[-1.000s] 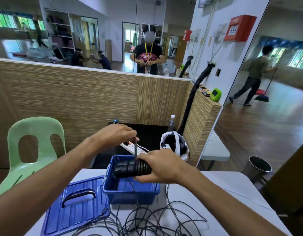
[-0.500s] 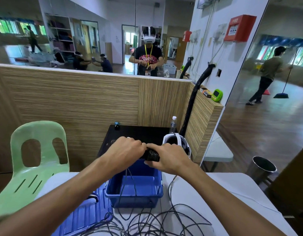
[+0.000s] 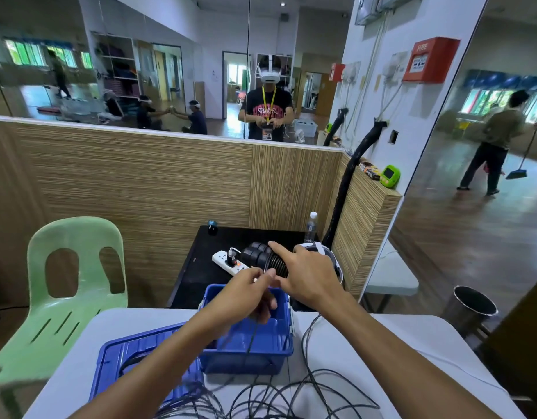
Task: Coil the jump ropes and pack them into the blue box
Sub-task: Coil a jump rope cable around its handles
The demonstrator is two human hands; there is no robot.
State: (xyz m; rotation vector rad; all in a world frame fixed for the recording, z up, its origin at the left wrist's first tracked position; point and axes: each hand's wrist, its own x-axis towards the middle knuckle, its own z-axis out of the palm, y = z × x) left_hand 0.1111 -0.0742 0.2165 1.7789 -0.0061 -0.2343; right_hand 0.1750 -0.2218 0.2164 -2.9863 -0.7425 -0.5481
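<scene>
Two hands work above the blue box (image 3: 246, 347). Your right hand (image 3: 306, 275) has its grip closed round the bundled handles (image 3: 261, 257); your left hand (image 3: 246, 293) pinches the rope (image 3: 251, 334) just below. Keep each turn taut and adjacent. Loose rope lies on the table (image 3: 336, 352) beneath.

A green chair (image 3: 76, 285) stands left of the white table (image 3: 345, 337).
</scene>
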